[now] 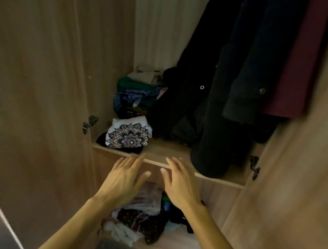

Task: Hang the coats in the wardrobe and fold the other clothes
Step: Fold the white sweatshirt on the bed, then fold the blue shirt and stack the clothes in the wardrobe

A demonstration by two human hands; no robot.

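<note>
Left grip point(125, 180) and right grip point(181, 183) both spread, holding nothing, right at the wardrobe shelf point(172, 152) edge. Coats point(222, 69) hang far right, folded clothes point(129, 137) piled left on it.

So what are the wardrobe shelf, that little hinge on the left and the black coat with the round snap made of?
The shelf looks like laminated board: matte, pale wood-grain surface with a thin, flat front edge. The hinge seems to be dark metal, with a faint glint. The black coat appears to be thick, matte cloth, perhaps wool-like, with a shiny metal snap; the dim light leaves that open.
</note>
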